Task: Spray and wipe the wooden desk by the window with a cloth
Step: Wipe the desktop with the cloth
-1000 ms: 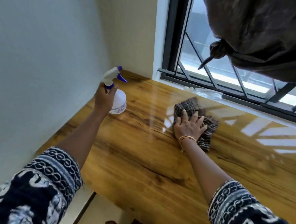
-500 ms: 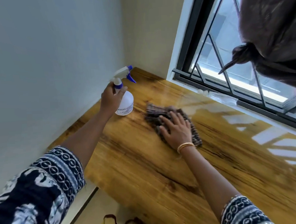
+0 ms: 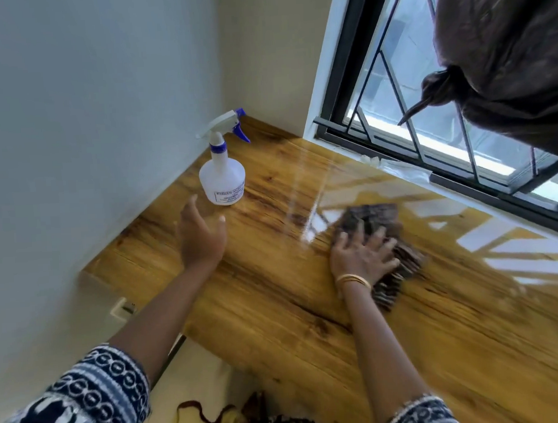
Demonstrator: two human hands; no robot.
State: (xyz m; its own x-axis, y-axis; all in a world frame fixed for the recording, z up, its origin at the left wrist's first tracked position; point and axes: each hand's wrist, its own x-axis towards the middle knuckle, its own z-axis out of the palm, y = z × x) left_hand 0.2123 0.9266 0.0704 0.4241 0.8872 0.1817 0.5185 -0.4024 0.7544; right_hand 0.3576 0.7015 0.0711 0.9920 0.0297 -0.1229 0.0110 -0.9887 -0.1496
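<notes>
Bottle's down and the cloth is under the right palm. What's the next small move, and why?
Probably sweep the right hand and the cloth toward the near edge of the desk. The spray bottle stands upright by the wall, the left hand hovers open and apart from it, and the right palm lies flat on the cloth, so wiping looks due.

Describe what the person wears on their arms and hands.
Both arms are bare from the hands to above the elbow. Each ends in a short dark navy sleeve with white and pale blue patterned bands: left sleeve, right sleeve. The right wrist carries thin gold bangles. No gloves or rings show.
</notes>
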